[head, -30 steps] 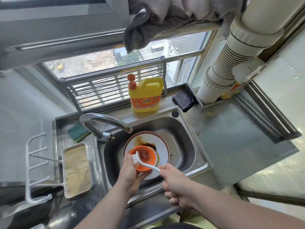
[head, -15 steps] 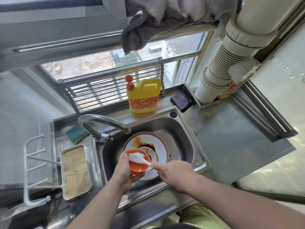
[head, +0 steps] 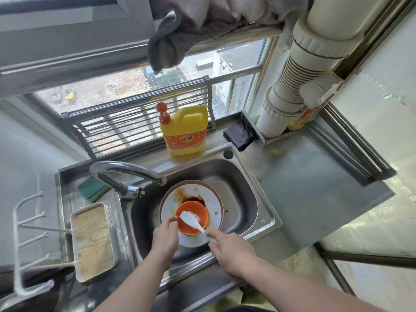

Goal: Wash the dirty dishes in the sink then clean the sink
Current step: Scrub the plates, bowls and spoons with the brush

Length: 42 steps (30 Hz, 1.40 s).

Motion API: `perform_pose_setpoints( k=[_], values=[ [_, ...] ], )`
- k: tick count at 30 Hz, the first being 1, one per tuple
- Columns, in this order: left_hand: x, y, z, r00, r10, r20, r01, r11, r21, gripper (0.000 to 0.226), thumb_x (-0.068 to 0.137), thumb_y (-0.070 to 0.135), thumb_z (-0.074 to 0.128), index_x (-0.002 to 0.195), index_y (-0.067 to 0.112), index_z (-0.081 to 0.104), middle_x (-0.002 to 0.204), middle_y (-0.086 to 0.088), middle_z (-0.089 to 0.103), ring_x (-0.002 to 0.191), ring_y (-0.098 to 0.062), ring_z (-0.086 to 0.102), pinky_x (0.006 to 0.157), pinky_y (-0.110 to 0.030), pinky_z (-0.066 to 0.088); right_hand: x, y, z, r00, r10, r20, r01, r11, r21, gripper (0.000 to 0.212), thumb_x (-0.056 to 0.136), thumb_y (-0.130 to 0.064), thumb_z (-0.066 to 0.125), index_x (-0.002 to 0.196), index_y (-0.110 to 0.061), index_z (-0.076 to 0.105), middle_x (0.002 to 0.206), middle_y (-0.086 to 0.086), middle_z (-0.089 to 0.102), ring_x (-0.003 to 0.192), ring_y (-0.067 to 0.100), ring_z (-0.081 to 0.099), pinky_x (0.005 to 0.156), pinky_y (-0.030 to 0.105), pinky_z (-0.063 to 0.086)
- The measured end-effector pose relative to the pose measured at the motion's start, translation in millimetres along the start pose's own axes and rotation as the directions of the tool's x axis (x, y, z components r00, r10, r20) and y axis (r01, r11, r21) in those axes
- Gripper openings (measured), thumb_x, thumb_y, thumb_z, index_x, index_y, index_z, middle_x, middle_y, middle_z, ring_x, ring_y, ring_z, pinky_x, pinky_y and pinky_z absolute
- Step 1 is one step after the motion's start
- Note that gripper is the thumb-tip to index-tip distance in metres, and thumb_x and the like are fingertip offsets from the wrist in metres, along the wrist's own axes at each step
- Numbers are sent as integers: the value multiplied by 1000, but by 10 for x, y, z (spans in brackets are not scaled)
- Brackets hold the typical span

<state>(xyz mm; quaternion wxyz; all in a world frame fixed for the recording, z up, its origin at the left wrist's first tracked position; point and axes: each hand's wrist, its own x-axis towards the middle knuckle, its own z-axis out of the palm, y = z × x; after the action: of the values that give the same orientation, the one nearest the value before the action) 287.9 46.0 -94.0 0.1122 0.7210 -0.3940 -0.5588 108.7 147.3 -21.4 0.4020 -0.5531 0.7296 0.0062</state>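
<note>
Head camera looks straight down into the steel sink, and both hands are at work over it. Left hand grips the near rim of the orange bowl, fingers curled around its edge, holding it above the white plate. That plate is smeared with dark brown sauce and sits inside a brown-rimmed dish on the sink floor. Right hand is wrapped around the handle of the white brush, fingers closed on it, and the bristled head lies inside the bowl against its orange wall. Curving in from the left, the tap ends just above the plate's far edge. On the ledge behind the sink stands a yellow soap jug with an orange pump. A green sponge lies left of the tap base, and a metal tray rests on the counter nearer the camera. A dark cloth sits at the back right corner.
</note>
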Motion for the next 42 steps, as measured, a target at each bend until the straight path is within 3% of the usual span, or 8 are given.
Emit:
perform_pose_setpoints(
  k=[4, 8, 13, 17, 22, 31, 39, 42],
  values=[
    [212, 111, -130, 964, 245, -103, -196, 918, 344, 20, 101, 34, 55, 120, 41, 49, 115, 1, 59, 95, -16, 62, 77, -42, 60, -32, 65, -41, 999, -7, -45, 12, 993, 120, 34, 106, -48, 35, 140, -52, 37, 103, 0, 71, 93, 27, 65, 76, 43, 53],
    [301, 368, -66, 999, 41, 29, -50, 916, 397, 35, 98, 33, 63, 127, 33, 42, 111, -6, 62, 89, -23, 68, 66, -38, 62, -73, 247, -128, 997, 49, -64, -29, 960, 280, 30, 103, -48, 39, 132, -53, 43, 83, -7, 64, 75, 16, 58, 67, 39, 46],
    [325, 285, 70, 1000, 5, 28, -20, 827, 562, 26, 99, 14, 59, 118, 22, 44, 98, -11, 65, 76, -24, 74, 57, -38, 66, -109, 475, -161, 992, 112, -65, -62, 850, 523, 24, 95, -49, 47, 114, -62, 52, 93, -7, 72, 83, 15, 66, 84, 39, 54],
    [320, 279, 115, 999, -18, 27, 1, 860, 510, 23, 103, 14, 58, 121, 22, 45, 104, -9, 62, 79, -24, 74, 56, -37, 66, -63, 584, -151, 996, 86, -36, -45, 778, 627, 23, 96, -46, 52, 116, -57, 56, 74, -27, 63, 62, 1, 53, 68, 28, 45],
    [240, 338, 150, 1000, -13, 23, 1, 893, 450, 25, 102, 12, 59, 118, 27, 46, 111, -8, 60, 85, -28, 73, 59, -40, 67, 1, 572, -166, 1000, 30, 0, -23, 763, 646, 19, 99, -41, 55, 114, -52, 58, 78, -24, 64, 62, -4, 51, 69, 24, 43],
    [154, 282, 268, 997, 66, -32, -35, 808, 589, 31, 102, 15, 58, 127, 28, 47, 108, -3, 60, 87, -21, 65, 63, -37, 66, 174, 487, -324, 992, 11, 124, -49, 951, 307, 26, 100, -52, 45, 127, -54, 46, 84, -7, 64, 68, 10, 60, 59, 29, 45],
    [77, 396, 240, 1000, 13, 14, -18, 914, 405, 51, 109, 24, 52, 153, 33, 30, 127, -4, 55, 99, -22, 64, 61, -32, 64, 176, 715, -487, 991, -52, 124, -11, 888, 459, 24, 92, -58, 50, 116, -60, 54, 84, -23, 68, 69, 2, 59, 71, 27, 50],
    [-10, 419, 209, 997, -73, 28, 66, 978, 200, 52, 107, 22, 56, 153, 34, 35, 130, -3, 57, 106, -25, 65, 73, -40, 67, 176, 744, -558, 986, -93, 135, 16, 877, 480, 32, 89, -62, 48, 120, -58, 54, 75, -26, 65, 64, 3, 55, 70, 31, 49]
  ],
)
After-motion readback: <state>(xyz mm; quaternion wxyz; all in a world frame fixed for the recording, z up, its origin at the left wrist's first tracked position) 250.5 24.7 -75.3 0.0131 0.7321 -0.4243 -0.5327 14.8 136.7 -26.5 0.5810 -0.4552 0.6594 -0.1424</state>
